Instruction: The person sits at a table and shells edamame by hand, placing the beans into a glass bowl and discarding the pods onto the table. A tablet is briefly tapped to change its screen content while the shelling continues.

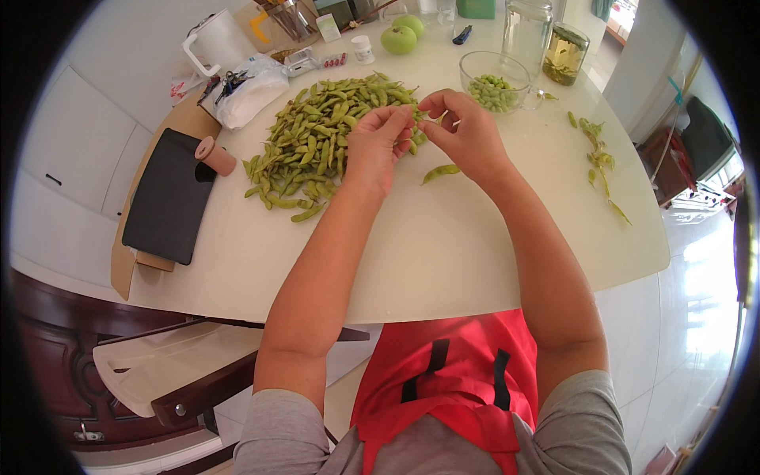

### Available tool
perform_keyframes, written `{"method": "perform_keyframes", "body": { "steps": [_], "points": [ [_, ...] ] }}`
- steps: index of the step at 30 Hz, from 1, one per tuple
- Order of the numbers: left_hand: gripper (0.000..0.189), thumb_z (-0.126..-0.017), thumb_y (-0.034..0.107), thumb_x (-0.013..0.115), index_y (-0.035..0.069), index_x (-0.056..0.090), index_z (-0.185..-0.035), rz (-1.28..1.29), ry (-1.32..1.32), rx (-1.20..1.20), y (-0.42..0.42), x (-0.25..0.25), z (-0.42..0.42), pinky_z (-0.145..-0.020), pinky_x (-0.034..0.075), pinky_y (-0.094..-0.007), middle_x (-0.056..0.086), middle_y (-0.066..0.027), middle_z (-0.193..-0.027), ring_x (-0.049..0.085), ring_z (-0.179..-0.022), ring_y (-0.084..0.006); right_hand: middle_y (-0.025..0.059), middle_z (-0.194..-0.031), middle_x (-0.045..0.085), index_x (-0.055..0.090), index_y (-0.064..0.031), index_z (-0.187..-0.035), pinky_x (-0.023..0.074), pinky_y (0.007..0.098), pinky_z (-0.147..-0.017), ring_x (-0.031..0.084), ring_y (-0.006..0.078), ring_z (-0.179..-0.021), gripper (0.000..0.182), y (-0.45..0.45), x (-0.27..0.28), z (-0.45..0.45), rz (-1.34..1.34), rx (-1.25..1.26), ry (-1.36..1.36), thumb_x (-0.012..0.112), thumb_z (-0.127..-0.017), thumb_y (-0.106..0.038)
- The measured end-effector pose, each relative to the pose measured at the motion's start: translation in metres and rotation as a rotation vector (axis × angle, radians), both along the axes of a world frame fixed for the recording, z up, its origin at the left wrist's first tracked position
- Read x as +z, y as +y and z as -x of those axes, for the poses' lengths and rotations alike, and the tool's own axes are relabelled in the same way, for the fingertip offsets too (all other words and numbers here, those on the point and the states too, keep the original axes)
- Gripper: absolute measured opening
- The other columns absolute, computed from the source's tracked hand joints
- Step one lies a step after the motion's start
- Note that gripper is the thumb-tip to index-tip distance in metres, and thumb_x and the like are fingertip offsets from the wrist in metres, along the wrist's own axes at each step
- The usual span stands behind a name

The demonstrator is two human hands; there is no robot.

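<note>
My left hand (380, 139) is over the right side of a large heap of green soybean pods (314, 133), its thumb and fingertips drawn together. Close beside it, my right hand (466, 133) has its thumb and index finger curved toward the left fingertips. Whatever may be between the fingers is too small and covered to make out. Below the right hand, a single green pod (440, 173) lies on the white table (439, 249). Behind that hand, a clear glass cup with a handle (496, 62) contains shelled green beans (494, 92).
Loose pods and husks (599, 154) lie at the right. A black tablet-like slab (169, 196) and a pink cylinder (215, 155) rest at the left. Farther back are a white kettle (219, 41), two green fruits (399, 39), a utility knife (462, 35) and a tea-filled glass (566, 53).
</note>
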State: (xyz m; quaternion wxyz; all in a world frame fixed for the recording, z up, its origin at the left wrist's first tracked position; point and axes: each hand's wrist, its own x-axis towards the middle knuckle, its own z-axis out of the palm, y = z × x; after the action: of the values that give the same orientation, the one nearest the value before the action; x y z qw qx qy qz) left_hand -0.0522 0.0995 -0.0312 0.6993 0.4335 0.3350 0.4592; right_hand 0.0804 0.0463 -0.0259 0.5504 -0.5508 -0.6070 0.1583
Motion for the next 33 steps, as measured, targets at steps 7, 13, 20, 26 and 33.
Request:
{"method": "perform_keyframes", "body": {
  "steps": [7,13,20,26,33],
  "points": [
    [0.011,-0.078,0.016,0.066,0.006,0.062,-0.078,-0.178,0.152,0.053,-0.008,0.006,-0.005,-0.055,0.036,-0.0186,0.056,0.0026,-0.070,0.045,-0.060,-0.0047,0.0078,-0.077,0.059,0.060,-0.0030,-0.093,0.0446,0.0255,-0.056,0.053,0.0131,-0.060,0.023,0.001,-0.001,0.000,-0.075,-0.006,-0.039,0.065,-0.071,-0.007],
    [0.009,-0.079,0.011,0.063,0.002,0.063,-0.081,-0.294,0.116,0.063,-0.004,0.004,-0.004,-0.055,0.037,-0.0183,0.056,0.0016,-0.072,0.045,-0.061,-0.0051,0.0055,-0.073,0.061,0.061,0.0022,-0.096,0.0442,0.0245,-0.055,0.054,0.0100,-0.062,0.024,-0.001,0.007,0.000,0.088,0.155,0.299,0.064,-0.078,-0.014],
    [0.016,-0.085,0.018,0.057,0.003,0.060,-0.090,-0.459,0.207,-0.018,0.001,-0.003,-0.003,-0.065,0.042,-0.0198,0.057,0.0013,-0.078,0.049,-0.070,-0.0054,0.0010,-0.078,0.059,0.061,-0.0019,-0.095,0.0423,0.0207,-0.061,0.051,0.0076,-0.068,0.022,-0.004,0.013,-0.011,0.214,0.211,0.415,0.059,-0.082,-0.020],
    [0.017,-0.086,0.020,0.056,0.004,0.057,-0.091,-0.487,0.265,-0.034,-0.001,-0.004,-0.005,-0.066,0.042,-0.0204,0.055,0.0013,-0.079,0.050,-0.072,-0.0059,0.0028,-0.075,0.060,0.061,-0.0004,-0.091,0.0437,0.0228,-0.057,0.052,0.0078,-0.064,0.022,0.002,0.017,-0.024,-0.047,-0.121,0.427,0.059,-0.081,-0.020],
    [0.017,-0.085,0.020,0.058,0.004,0.057,-0.089,-0.465,0.329,-0.007,-0.002,-0.005,-0.007,-0.065,0.042,-0.0198,0.055,0.0013,-0.078,0.050,-0.071,-0.0056,0.0036,-0.078,0.062,0.063,-0.0099,-0.101,0.0436,0.0238,-0.060,0.052,0.0107,-0.061,0.022,0.003,0.009,-0.076,-0.195,-0.567,0.095,0.055,-0.080,-0.014]
  ]
}}
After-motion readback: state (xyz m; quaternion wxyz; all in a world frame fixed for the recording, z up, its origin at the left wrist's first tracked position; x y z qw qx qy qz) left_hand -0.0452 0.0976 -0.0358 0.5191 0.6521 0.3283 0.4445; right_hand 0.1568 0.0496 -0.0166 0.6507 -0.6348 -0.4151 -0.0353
